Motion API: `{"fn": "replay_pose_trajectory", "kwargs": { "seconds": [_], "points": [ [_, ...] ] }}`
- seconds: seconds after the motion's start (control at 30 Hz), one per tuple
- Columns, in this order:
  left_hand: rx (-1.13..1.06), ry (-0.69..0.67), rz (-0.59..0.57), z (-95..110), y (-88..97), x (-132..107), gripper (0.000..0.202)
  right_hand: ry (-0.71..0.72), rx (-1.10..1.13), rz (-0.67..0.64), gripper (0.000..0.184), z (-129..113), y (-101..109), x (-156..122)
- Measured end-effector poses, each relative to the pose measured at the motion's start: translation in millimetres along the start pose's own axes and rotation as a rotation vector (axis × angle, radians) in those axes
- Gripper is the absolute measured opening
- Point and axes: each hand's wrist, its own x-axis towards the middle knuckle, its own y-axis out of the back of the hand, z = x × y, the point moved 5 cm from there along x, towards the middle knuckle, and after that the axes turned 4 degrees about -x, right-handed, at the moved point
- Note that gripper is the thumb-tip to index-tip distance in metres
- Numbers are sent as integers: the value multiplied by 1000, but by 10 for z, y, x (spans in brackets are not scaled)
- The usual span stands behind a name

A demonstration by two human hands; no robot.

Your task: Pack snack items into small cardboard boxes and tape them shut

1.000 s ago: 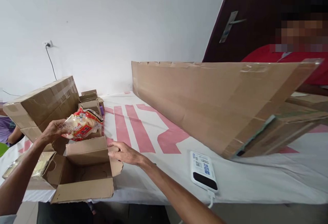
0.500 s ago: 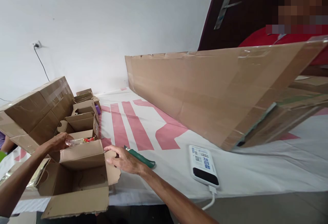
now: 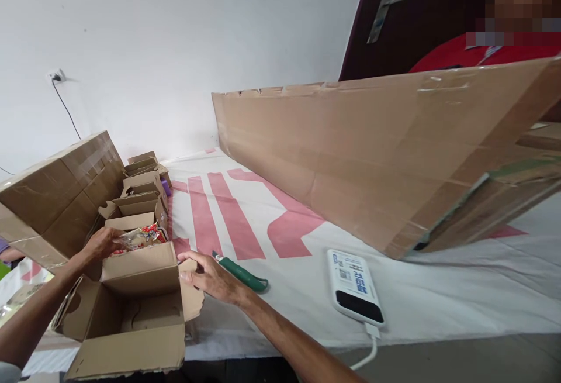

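An open cardboard box (image 3: pixel 127 354) stands at the front left with its flaps spread. My right hand (image 3: pixel 214 278) pinches its right side flap between thumb and fingers. Behind the box's far flap, my left hand (image 3: pixel 103 244) is closed on the edge of a clear plastic packet (image 3: pixel 142 238) with red printing. What lies inside the packet is too small to name. Just beyond my right hand, a green-handled cutter (image 3: pixel 245 275) rests on the cloth.
More open small boxes (image 3: pixel 140 204) run in a row towards the wall, beside a large taped carton (image 3: pixel 65 190). A tall cardboard panel (image 3: pixel 315 155) crosses the table, with a person in red (image 3: pixel 447 55) behind it. A white device (image 3: pixel 355 286) with a cable lies at the right.
The packet shows more fully above the box's far flap, spread flatter than before. My right hand stays on the flap. The view has shifted slightly.
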Motion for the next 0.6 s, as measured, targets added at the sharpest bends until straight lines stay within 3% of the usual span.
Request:
{"fn": "replay_pose_trajectory", "kwargs": {
  "seconds": [0.2, 0.33, 0.43, 0.6],
  "points": [
    [313, 45, 72, 57, -6, 14, 36, 5, 184, 27, 76, 148, -35, 49],
    [450, -94, 179, 105, 6, -81, 39, 13, 179, 71, 77, 233, 23, 28],
    [531, -275, 303, 155, -6, -163, 45, 54, -45, 213, 57, 333, 166, -7],
    [635, -542, 337, 248, -149, -173, 59, 127, -797, 479, 27, 622, 405, -127]
  ]
}}
